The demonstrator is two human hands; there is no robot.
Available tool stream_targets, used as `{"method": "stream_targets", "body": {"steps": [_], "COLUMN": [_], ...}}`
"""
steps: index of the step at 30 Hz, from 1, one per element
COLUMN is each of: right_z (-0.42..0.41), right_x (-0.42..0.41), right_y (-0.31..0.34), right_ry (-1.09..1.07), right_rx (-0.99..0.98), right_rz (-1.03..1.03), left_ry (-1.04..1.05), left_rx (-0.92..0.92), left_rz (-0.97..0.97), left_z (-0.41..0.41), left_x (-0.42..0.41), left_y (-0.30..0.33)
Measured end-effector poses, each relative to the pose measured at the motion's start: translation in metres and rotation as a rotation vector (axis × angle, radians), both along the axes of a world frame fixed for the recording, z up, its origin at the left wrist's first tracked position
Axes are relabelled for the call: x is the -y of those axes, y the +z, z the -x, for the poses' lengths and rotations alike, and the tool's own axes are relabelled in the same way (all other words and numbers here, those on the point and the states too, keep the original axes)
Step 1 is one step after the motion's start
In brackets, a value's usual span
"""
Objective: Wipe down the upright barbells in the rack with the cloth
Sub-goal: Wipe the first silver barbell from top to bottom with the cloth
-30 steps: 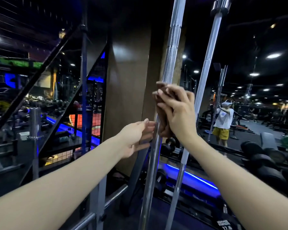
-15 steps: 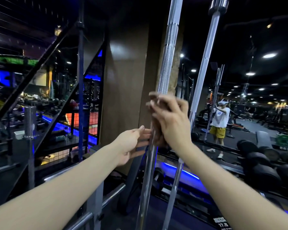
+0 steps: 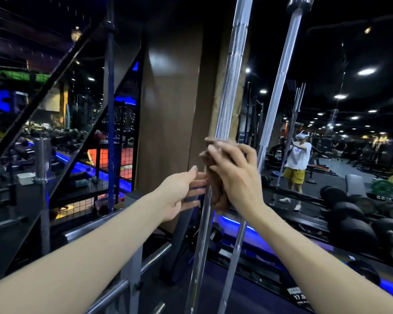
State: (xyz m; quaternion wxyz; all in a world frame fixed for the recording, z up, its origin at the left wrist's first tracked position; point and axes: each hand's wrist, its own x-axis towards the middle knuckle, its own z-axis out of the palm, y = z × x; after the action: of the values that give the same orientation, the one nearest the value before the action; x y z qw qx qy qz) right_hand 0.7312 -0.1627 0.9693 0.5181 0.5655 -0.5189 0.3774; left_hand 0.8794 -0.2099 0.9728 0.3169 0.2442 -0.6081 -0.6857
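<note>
Item: nearer upright barbell, chromed and knurled, standing in the rack and leaning slightly right toward its top; a second upright barbell stood just beside it to the right, its collar near the top edge of view. Cloth: brown, bunched around the nearer shaft at about mid-height. Right hand: fingers curled and clamped on the cloth, pressing it round the bar. Left hand: fingers extended and loosely apart, tips touching or just beside the shaft below the cloth, seemingly to steady it; actual contact could not be confirmed. Step in hand, as judged: wiping the shaft of the nearer bar, with the cloth at the lower end of the knurling. Next move, as judged: sliding the clamped cloth along the shaft while the left hand braced the bar against rocking in the rack, grip kept firm enough to drag over the knurl; the second bar appeared unattended to. Background: dumbbells lower right; a mirror reflection of the person.
</note>
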Motion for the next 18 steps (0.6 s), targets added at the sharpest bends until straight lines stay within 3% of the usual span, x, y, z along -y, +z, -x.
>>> {"method": "stream_targets", "body": {"steps": [4, 11, 16, 18], "right_z": [0.003, 0.012, 0.003, 0.001], "right_x": [0.005, 0.003, -0.001, 0.010], "right_y": [0.039, -0.055, 0.000, 0.011], "right_ry": [0.037, 0.041, 0.075, 0.062], "right_rx": [0.058, -0.006, -0.058, 0.006], "right_rz": [0.103, 0.001, -0.046, 0.019], "left_ry": [-0.004, 0.005, -0.001, -0.018], "left_rx": [-0.004, -0.036, -0.004, -0.005], "left_rz": [0.013, -0.027, 0.017, 0.015], "left_z": [0.003, 0.005, 0.007, 0.009], "left_x": [0.004, 0.004, 0.007, 0.013], "left_y": [0.002, -0.006, -0.011, -0.013]}}
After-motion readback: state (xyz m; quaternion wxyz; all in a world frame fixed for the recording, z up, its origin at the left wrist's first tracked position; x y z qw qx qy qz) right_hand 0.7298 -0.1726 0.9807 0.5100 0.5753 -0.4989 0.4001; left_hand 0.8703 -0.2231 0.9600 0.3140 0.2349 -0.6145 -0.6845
